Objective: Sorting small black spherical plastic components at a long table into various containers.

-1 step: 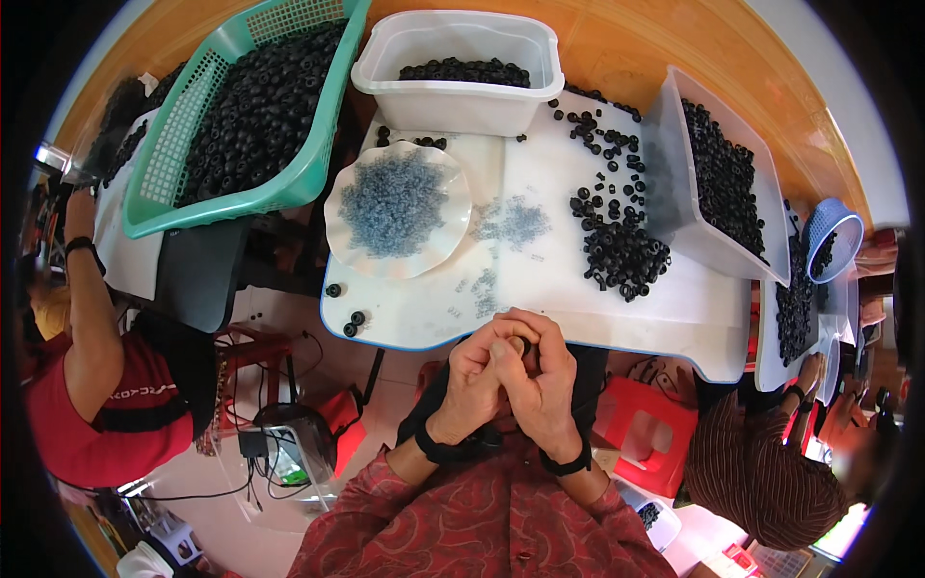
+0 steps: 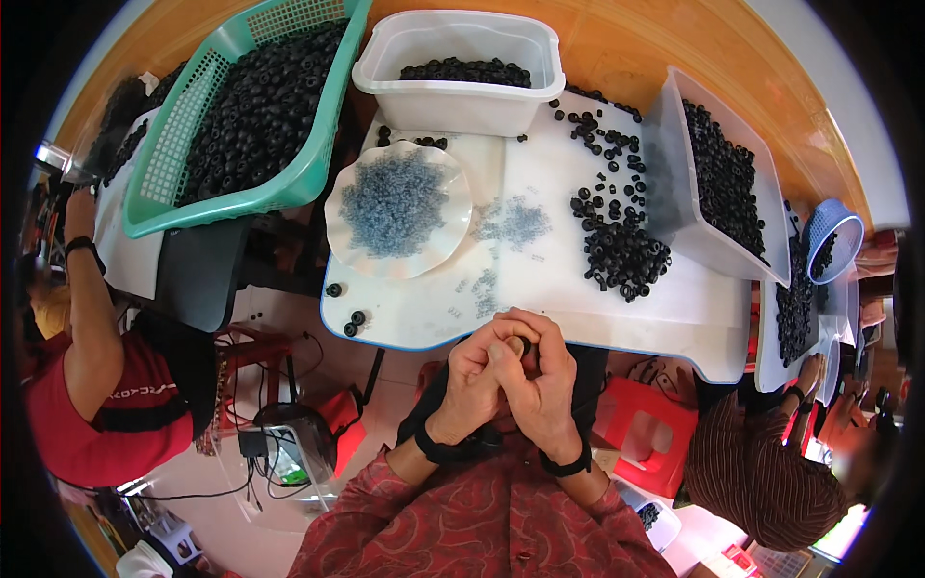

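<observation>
Held between both hands at the near edge of the white table (image 2: 674, 318): a small dark part (image 2: 526, 343), mostly hidden by fingers. Left hand (image 2: 470, 380) and right hand (image 2: 541, 400) pressed together, thumbs close together on the near side, fingers curled around the far side; exact pinch points and full shape impossible to tell. Judging by the similar black pieces (image 2: 626, 258) heaped on the tabletop, probably light, fairly stiff and smooth, hardly fragile but prone to slip or roll. Best gripped, most likely, by the outer rim between thumb and forefinger, hole left clear.

Beyond the hands, loose clear pieces (image 2: 513, 223), tiny and likely awkward to lift singly. To the left, a scalloped white plate (image 2: 339, 246) with a heap of the same kind. To the right, next to the black heap, a whitish bin (image 2: 686, 217) full of black pieces. Along the back, a white tub (image 2: 453, 111); farther left, a green basket (image 2: 265, 199), both with more black pieces inside. Outermost, a co-worker in red (image 2: 111, 414) on the left, a co-worker in stripes (image 2: 747, 458) on the right.
</observation>
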Demonstrator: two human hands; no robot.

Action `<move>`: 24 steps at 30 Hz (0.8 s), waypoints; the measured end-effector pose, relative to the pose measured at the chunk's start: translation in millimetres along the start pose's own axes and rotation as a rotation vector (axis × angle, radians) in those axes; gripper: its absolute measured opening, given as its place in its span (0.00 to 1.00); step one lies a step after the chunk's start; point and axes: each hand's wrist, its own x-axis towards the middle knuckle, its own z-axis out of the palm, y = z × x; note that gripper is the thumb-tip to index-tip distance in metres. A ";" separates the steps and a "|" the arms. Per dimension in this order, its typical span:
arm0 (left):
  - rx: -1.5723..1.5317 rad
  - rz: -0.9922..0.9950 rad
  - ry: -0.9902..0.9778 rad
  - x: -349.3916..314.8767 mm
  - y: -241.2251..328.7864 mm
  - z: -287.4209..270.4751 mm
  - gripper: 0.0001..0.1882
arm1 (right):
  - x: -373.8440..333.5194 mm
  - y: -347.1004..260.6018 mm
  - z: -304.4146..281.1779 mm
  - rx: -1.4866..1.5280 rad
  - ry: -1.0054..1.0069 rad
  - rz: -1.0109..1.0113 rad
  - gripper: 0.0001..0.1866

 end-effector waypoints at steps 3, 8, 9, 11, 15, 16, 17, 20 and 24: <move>-0.083 -0.006 -0.050 0.0 1.9 -4.8 0.14 | 1.0 -3.4 -4.6 -0.097 -0.061 -0.098 0.27; -0.267 -0.060 -0.172 2.2 10.3 -9.5 0.18 | -4.7 -0.1 -5.1 0.029 -0.091 -0.152 0.35; -0.267 -0.071 -0.165 2.1 11.4 -9.6 0.19 | -6.2 1.7 -4.2 0.081 -0.089 -0.132 0.36; -0.269 -0.092 -0.151 1.3 13.3 -9.1 0.21 | -8.5 1.0 -5.2 0.108 -0.101 -0.107 0.36; -0.319 -0.092 -0.140 1.3 10.5 -10.4 0.18 | -7.4 -6.8 -5.1 0.151 -0.058 -0.109 0.29; -0.319 -0.093 -0.126 2.1 7.6 -10.4 0.18 | -5.8 -4.8 -7.4 0.094 -0.045 -0.171 0.26; -0.315 -0.094 -0.108 2.9 3.8 -12.0 0.17 | -3.8 0.2 -11.0 0.042 -0.032 -0.231 0.23; -0.385 -0.132 -0.125 4.2 -7.8 -18.7 0.15 | -0.4 -10.8 -11.2 -0.037 -0.016 -0.261 0.12; -0.370 -0.151 -0.120 6.3 -4.4 -20.0 0.13 | -1.7 -7.4 -11.0 0.103 0.003 -0.132 0.09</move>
